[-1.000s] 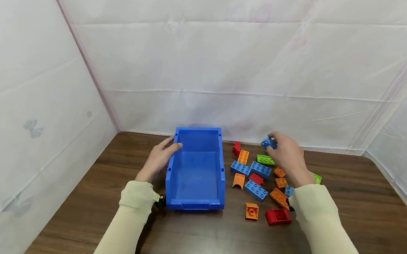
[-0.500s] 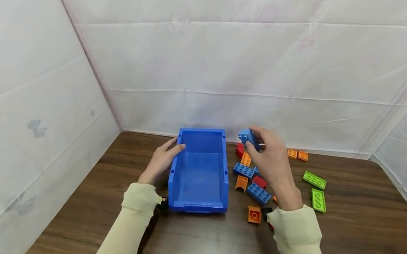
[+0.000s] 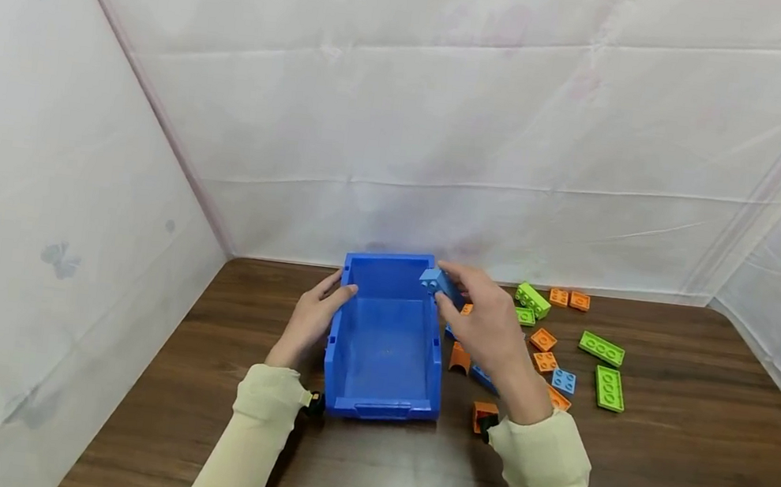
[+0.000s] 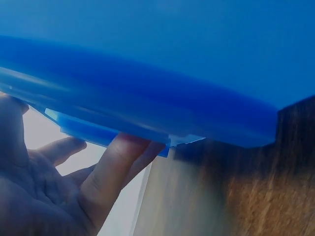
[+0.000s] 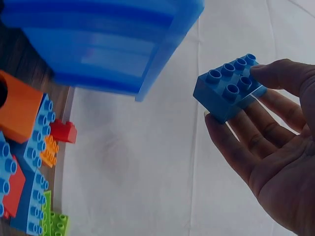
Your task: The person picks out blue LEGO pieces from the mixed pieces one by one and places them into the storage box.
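Observation:
A blue plastic bin (image 3: 381, 411) stands on the wooden table, its inside bare in the head view. My left hand (image 3: 309, 321) grips its left wall, thumb over the rim and fingers outside. In the left wrist view, fingers (image 4: 115, 164) touch the bin's outer side. Between thumb and fingers, my right hand (image 3: 492, 329) pinches a blue toy building brick (image 5: 227, 88) with studs on top. That brick is held up at the bin's right rim, near the back corner; the right wrist view shows it apart from the bin wall.
Loose bricks lie right of the bin: green plates (image 3: 602, 349), a green brick (image 3: 532, 299), orange pieces (image 3: 545, 361), a small blue brick (image 3: 563, 381) and an orange arch (image 3: 460, 357). My right arm hides others. A red piece (image 5: 64, 132) shows in the right wrist view. White cloth walls (image 3: 404, 118) enclose the table.
My right hand has carried the blue brick leftward from the far side of the pile to the bin's right rim. The left hand has kept its hold on the bin.

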A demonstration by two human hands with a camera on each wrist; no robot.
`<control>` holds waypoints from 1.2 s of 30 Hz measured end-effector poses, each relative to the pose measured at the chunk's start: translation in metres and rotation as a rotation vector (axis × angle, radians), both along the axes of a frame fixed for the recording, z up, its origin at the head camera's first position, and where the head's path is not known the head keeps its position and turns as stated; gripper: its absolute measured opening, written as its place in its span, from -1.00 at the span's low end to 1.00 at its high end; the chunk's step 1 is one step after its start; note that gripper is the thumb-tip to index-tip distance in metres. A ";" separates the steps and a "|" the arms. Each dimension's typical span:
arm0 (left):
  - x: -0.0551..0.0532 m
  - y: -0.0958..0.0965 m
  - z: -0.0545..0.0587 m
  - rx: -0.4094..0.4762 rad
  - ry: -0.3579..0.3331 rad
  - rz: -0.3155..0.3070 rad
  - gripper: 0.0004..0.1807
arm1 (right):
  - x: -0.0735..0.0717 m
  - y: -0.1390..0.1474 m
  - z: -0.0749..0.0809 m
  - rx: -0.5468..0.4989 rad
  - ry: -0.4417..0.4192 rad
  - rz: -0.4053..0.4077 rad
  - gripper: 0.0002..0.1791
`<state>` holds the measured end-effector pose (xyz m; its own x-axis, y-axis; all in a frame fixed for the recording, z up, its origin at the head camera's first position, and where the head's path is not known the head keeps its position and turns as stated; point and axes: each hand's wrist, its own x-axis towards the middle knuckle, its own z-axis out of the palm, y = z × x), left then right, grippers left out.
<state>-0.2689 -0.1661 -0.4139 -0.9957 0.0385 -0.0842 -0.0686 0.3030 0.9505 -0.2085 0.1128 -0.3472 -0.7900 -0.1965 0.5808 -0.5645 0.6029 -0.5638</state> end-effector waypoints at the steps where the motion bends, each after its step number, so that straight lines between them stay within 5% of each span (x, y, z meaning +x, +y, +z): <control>1: 0.002 0.000 -0.002 0.001 -0.003 -0.002 -0.14 | 0.002 -0.001 -0.002 0.003 -0.002 0.005 -0.47; 20: 0.027 -0.002 -0.010 -0.012 0.008 0.007 -0.18 | 0.025 -0.024 -0.019 0.070 -0.017 0.011 -0.47; 36: 0.042 -0.007 -0.004 -0.012 -0.005 0.025 -0.18 | 0.035 -0.033 -0.020 0.096 -0.049 0.098 -0.48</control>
<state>-0.2271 -0.1731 -0.4182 -0.9960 0.0122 -0.0890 -0.0808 0.3124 0.9465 -0.1731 0.0794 -0.3671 -0.7914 -0.3268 0.5166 -0.5962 0.5988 -0.5347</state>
